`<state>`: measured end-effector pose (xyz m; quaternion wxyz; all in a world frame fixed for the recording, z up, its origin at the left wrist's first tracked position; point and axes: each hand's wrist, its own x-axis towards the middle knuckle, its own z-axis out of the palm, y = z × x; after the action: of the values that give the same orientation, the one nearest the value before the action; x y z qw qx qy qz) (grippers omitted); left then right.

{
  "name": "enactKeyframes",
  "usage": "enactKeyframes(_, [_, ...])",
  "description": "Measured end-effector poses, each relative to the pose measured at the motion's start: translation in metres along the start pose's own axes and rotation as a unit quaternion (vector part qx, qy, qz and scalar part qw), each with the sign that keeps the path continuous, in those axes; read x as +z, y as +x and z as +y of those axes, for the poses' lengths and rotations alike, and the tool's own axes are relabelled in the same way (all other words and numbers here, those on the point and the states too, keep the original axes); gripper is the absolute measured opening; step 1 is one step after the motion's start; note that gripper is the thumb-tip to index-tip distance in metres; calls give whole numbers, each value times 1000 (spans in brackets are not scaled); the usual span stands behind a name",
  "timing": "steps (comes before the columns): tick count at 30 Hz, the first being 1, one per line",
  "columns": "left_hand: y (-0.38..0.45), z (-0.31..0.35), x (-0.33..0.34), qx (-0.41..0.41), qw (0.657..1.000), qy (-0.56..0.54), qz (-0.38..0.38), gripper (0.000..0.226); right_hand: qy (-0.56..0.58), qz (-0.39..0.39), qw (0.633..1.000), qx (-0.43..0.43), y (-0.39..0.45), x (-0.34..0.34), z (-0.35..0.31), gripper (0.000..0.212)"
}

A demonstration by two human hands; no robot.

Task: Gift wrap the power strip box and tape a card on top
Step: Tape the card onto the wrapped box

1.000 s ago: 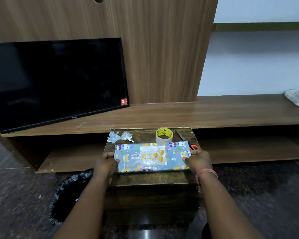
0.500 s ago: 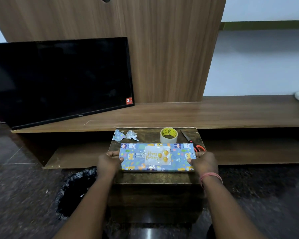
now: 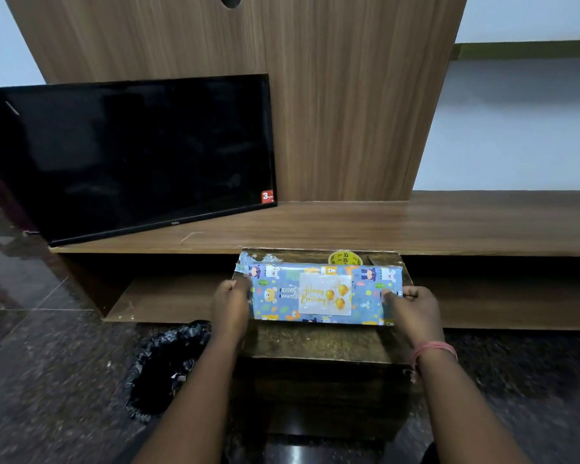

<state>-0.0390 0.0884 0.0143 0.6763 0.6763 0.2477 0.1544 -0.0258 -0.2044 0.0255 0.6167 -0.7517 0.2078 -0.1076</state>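
While both hands grip its short ends, the wrapped box tilts above a small wooden table, a birthday card taped on top. Left hand and right hand curl around it. Beyond them sits a tape roll; left of the left hand, a black bag lies on the floor.
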Motion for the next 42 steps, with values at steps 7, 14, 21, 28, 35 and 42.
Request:
enactKeyframes(7, [1, 3, -6, 19, 1000, -1, -19, 6, 8, -4, 1000, -4, 6, -1, 3, 20])
enactKeyframes(14, [3, 1, -5, 2, 999, -43, -22, 7, -6, 11, 1000, -10, 5, 0, 1, 10])
enactKeyframes(21, [6, -2, -4, -57, 993, -98, -43, 20, -55, 39, 998, -16, 7, -4, 1, 27])
enactKeyframes(28, [5, -6, -2, -92, 991, -83, -42, 26, -109, 47, 993, -21, 10, -6, 0, 38])
enactKeyframes(35, [14, -6, -10, -155, 987, -38, -31, 57, -123, 49, 991, 21, 12, -7, -4, 48])
enactKeyframes(42, [0, 9, -4, -86, 996, -38, -1, 25, -176, 28, 983, 40, 16, -1, 0, 33])
